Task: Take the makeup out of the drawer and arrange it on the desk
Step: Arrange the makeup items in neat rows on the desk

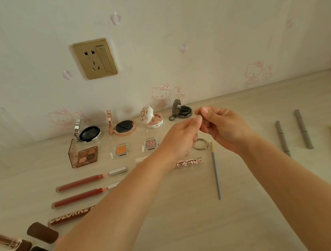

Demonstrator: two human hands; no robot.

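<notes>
My left hand and right hand meet above the pale wooden desk, both pinching 1 small dark round compact with a metal ring hanging below it. Behind, 4 open compacts line the wall; 2 red lip gloss tubes lie left.
</notes>
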